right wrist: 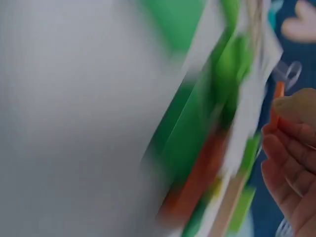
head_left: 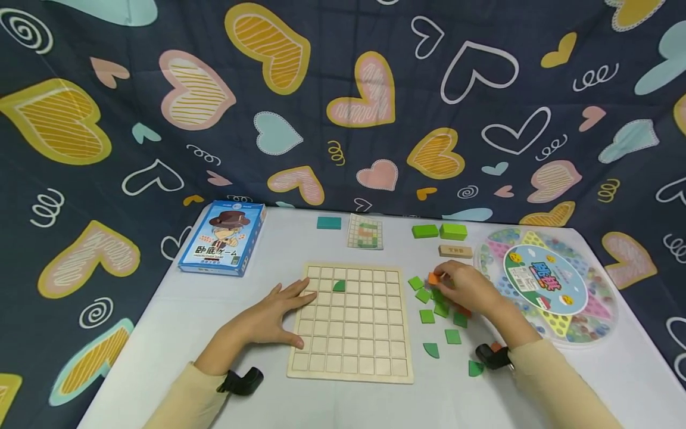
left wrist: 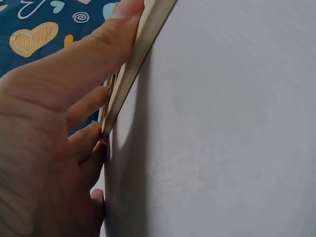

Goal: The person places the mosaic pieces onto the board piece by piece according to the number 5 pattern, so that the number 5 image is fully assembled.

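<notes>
A wooden grid board [head_left: 351,322] lies in the middle of the table, with one dark green quarter-circle tile [head_left: 339,286] in an upper cell. My left hand [head_left: 268,314] rests along the board's left edge, fingers spread and straight, thumb on the rim. Over the loose tiles right of the board, my right hand [head_left: 465,287] pinches an orange tile [head_left: 433,278] between thumb and fingers. In the right wrist view the orange tile [right wrist: 277,103] stands on edge in that pinch. Light green square tiles [head_left: 427,316] and dark green tiles [head_left: 452,336] lie below and beside this hand.
Behind the board are a pattern card [head_left: 365,232] and a teal block [head_left: 329,223]. Two green blocks [head_left: 425,231] and a wooden block [head_left: 455,251] stand back right. A round marble game box [head_left: 595,316] lies at right, a blue game box [head_left: 222,238] at left.
</notes>
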Action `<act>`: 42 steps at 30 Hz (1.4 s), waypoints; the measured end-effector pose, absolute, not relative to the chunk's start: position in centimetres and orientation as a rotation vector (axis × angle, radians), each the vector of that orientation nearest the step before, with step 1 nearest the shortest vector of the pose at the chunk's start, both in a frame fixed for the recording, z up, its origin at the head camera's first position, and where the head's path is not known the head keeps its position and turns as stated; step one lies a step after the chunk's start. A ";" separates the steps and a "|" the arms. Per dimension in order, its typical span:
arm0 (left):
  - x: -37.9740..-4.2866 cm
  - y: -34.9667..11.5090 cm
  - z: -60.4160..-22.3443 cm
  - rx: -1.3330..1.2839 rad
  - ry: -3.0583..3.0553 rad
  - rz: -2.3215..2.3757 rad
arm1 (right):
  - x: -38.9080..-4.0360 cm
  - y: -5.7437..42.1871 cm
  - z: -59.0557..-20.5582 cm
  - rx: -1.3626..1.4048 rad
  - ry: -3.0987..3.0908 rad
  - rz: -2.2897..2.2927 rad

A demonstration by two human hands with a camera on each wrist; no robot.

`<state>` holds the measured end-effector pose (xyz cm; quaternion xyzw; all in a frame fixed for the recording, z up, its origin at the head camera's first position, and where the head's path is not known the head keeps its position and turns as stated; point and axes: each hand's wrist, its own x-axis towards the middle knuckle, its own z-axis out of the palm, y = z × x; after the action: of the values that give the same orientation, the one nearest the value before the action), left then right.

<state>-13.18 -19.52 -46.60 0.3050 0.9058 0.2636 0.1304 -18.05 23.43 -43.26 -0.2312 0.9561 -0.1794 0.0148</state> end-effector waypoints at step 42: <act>-13.3 -19.5 -46.9 0.892 2.616 0.822 | -13.3 25.1 -44.1 -0.558 2.966 -0.829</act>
<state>-13.29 -19.53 -46.90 0.3067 0.8997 0.2826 0.1288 -13.25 25.07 -44.09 -0.1783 0.9477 -0.2648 0.0060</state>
